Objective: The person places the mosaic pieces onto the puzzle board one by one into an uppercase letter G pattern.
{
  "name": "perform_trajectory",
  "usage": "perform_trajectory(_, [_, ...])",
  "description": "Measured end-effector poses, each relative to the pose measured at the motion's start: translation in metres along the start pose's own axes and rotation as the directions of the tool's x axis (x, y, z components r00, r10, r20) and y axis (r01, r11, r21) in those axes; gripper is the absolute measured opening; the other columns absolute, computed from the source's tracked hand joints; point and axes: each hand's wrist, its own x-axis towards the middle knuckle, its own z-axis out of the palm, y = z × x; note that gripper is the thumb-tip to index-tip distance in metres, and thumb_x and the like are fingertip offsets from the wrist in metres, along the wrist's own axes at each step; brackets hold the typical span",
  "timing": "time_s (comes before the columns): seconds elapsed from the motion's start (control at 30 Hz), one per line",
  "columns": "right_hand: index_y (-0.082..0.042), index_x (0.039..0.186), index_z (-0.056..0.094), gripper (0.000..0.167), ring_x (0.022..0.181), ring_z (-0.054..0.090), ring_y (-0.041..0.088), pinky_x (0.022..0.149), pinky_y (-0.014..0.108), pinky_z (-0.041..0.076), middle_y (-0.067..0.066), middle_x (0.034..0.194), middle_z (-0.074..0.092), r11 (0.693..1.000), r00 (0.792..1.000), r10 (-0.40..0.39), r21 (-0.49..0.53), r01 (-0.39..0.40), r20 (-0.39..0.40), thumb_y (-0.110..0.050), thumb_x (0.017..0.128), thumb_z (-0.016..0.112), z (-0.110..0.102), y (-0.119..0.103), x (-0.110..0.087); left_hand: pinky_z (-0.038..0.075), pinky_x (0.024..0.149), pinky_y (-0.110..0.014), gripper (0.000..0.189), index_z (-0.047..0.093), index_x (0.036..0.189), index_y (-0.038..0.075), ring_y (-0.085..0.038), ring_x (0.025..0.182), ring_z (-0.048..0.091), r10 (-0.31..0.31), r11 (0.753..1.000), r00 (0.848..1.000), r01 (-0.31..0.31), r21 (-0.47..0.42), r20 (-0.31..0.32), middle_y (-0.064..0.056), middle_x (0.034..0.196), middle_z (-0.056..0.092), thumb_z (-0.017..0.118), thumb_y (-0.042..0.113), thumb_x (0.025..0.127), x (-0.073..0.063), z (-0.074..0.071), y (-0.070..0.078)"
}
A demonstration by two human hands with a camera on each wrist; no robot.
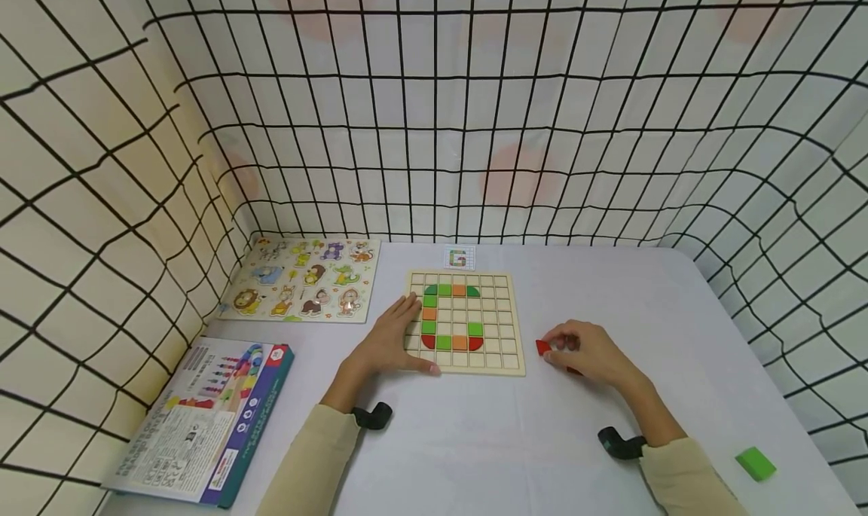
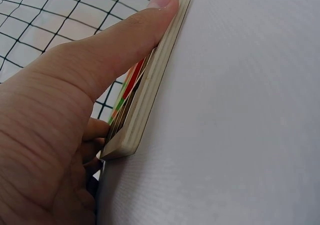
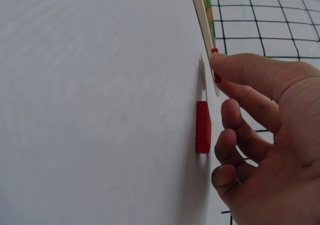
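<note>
A wooden grid board (image 1: 505, 316) lies flat with green, orange and red pieces set in some cells. My left hand (image 1: 389, 343) rests at its near left corner, fingers along the left side and the thumb (image 2: 135, 32) reaching along the front edge. To the right of the board, my right hand (image 1: 586, 352) pinches a small red block (image 3: 218, 78) between thumb and index finger, the other fingers loosely curled. A second red block (image 3: 203, 127) stands on the table below that hand, mostly hidden by it in the head view.
Behind the board lies a small pattern card (image 1: 459, 258). An animal picture board (image 1: 288, 281) is at the back left, a printed box (image 1: 197, 425) at the front left. One green block (image 1: 756, 463) lies at the front right. Black netting (image 1: 468, 130) surrounds the table.
</note>
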Motion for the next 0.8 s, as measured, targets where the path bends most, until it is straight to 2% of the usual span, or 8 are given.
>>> perform_trajectory(0.27, [-0.017,0.106,0.077,0.020,0.082,0.052,0.019,0.070,0.029,0.043,-0.002,0.085,0.061,1.000,0.998,0.017,-0.014,-0.018,-0.064,-0.023,0.087,0.082,0.004,-0.010,0.011,0.014,0.131,-0.051,0.135,0.021,0.165,0.010,-0.028,0.162,0.006,-0.001,1.000,1.000,0.000,-0.002,-0.003,-0.005,0.175,0.010,0.088,0.070,0.064,0.001,0.001,-0.001])
perform_trajectory(0.47, [-0.015,0.106,0.078,0.020,0.081,0.051,0.018,0.069,0.028,0.042,0.000,0.084,0.061,1.000,0.993,0.025,0.014,-0.024,-0.116,-0.022,0.088,0.081,0.007,-0.019,0.021,0.014,0.131,-0.051,0.135,0.021,0.165,0.009,-0.029,0.162,0.007,0.007,1.000,1.000,-0.007,-0.001,-0.006,-0.007,0.174,0.011,0.088,0.069,0.064,0.000,0.001,0.001])
perform_trajectory(0.8, [-0.013,0.107,0.078,0.022,0.082,0.051,0.019,0.066,0.026,0.040,0.002,0.083,0.059,0.990,0.992,0.083,0.123,-0.071,-0.092,-0.025,0.089,0.080,0.019,-0.038,0.039,0.015,0.130,-0.051,0.136,0.020,0.166,0.011,-0.028,0.162,0.006,-0.005,1.000,1.000,0.005,0.006,-0.003,-0.004,0.175,0.010,0.087,0.071,0.063,0.001,0.001,0.000])
